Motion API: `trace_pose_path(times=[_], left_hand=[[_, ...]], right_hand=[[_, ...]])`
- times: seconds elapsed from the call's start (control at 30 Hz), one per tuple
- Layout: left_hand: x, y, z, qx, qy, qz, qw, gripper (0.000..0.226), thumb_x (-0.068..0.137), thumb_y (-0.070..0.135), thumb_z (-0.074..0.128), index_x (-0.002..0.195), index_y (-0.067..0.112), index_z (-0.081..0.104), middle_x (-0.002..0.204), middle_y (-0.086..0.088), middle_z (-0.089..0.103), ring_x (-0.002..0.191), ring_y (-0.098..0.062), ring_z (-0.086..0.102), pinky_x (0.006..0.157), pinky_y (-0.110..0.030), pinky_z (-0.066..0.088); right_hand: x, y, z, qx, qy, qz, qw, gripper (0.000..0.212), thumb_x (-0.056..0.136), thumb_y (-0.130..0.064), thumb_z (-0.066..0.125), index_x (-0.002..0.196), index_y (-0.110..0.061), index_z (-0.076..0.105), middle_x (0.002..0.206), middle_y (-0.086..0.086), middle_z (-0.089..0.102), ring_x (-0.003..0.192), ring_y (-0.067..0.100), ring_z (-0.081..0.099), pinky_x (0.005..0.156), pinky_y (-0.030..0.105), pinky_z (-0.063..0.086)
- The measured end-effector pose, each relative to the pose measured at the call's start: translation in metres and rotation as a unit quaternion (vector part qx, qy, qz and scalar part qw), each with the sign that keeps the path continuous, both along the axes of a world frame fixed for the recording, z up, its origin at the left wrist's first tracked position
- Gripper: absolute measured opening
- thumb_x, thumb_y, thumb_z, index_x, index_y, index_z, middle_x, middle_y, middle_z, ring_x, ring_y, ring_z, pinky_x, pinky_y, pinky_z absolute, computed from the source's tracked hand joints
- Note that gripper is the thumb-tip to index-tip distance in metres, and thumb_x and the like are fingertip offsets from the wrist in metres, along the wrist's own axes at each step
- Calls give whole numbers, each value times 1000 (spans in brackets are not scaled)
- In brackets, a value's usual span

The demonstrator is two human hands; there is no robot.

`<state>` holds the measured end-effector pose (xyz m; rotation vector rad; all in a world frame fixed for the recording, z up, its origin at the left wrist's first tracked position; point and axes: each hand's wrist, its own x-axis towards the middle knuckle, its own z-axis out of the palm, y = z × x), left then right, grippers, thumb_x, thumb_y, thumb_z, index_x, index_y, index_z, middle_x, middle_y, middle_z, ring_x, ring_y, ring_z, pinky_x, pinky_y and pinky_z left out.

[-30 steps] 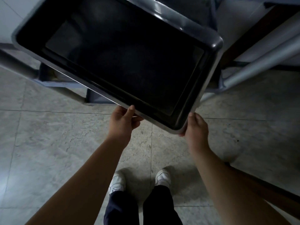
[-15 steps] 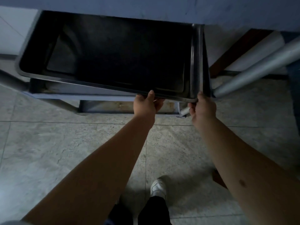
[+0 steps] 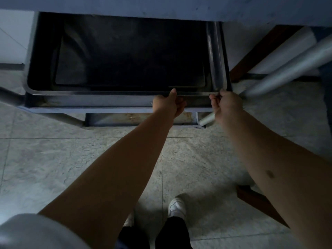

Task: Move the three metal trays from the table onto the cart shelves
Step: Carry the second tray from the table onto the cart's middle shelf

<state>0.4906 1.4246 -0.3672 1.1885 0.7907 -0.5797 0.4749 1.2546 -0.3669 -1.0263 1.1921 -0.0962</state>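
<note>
Tray point(image 3: 125, 56): metal, dark, held at near rim by both hands; left hand point(image 3: 168, 105) clasps rim mid-edge, right hand point(image 3: 224, 103) clasps near right corner. Half a second ago tilted at cart point(image 3: 71, 109) front; now level, mostly inside shelf under upper deck. Placement nearly done, release pending

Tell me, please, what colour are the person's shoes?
White; the shoe shows best in the head view, below dark trousers.

Far end of metal tray point(image 3: 125, 51) hidden beneath upper cart shelf point(image 3: 179, 9). Left-hand fingers point(image 3: 179, 105) curl under the tray's near rim, tips unseen. Tray interior too dark to read.
</note>
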Motion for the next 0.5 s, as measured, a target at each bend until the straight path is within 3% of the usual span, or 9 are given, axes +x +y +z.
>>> trace_pose_path(times=[0.13, 0.2, 0.23, 0.3, 0.37, 0.43, 0.5], left_hand=[[-2, 26, 10, 63, -6, -104, 993, 38, 93, 41, 65, 109, 6, 62, 97, -12, 74, 77, -19, 75, 72, -37, 63], [-17, 47, 25, 170, -44, -196, 965, 51, 91, 51, 62, 114, 5, 60, 98, -12, 72, 74, -19, 73, 69, -37, 63], [-28, 61, 34, 242, -82, -261, 931, 55, 90, 56, 60, 117, 9, 55, 104, -12, 70, 76, -19, 70, 65, -36, 61], [-56, 95, 52, 379, -182, -399, 814, 66, 88, 66, 52, 135, 22, 39, 131, -14, 57, 98, -26, 63, 72, -39, 58], [-83, 127, 76, 473, -215, -503, 691, 86, 83, 79, 37, 152, 34, 14, 161, -12, 25, 138, -37, 36, 100, -56, 45], [-103, 150, 109, 518, -194, -554, 622, 98, 74, 90, 18, 154, 39, -7, 167, -5, -11, 152, -34, -1, 112, -63, 24], [-119, 165, 149, 540, -178, -575, 589, 103, 68, 94, 8, 153, 39, -14, 162, -3, -26, 151, -32, -15, 114, -65, 15]], right_hand=[[-19, 15, 9, -74, 42, 94, 992, 28, 92, -39, 62, 81, -13, 61, 74, 6, 69, 56, 12, 71, 56, 25, 58], [-40, 32, 21, -199, 61, 225, 952, 32, 89, -46, 63, 77, -16, 59, 68, 0, 63, 59, 13, 69, 51, 27, 54], [-52, 40, 29, -288, 78, 315, 901, 35, 85, -52, 62, 87, -17, 60, 75, -3, 64, 69, 15, 69, 54, 29, 51], [-78, 56, 46, -427, 109, 495, 749, 69, 77, -72, 53, 126, -24, 50, 116, -2, 63, 104, 20, 61, 73, 35, 51], [-98, 71, 69, -488, 145, 600, 617, 99, 67, -90, 36, 148, -34, 20, 158, 4, 27, 140, 33, 30, 101, 54, 38], [-113, 86, 99, -509, 164, 646, 545, 111, 59, -99, 22, 150, -40, -1, 164, -1, -9, 147, 38, -4, 110, 64, 16], [-125, 100, 138, -514, 164, 662, 520, 115, 57, -100, 19, 150, -40, -9, 161, -3, -23, 146, 37, -16, 110, 67, 8]])
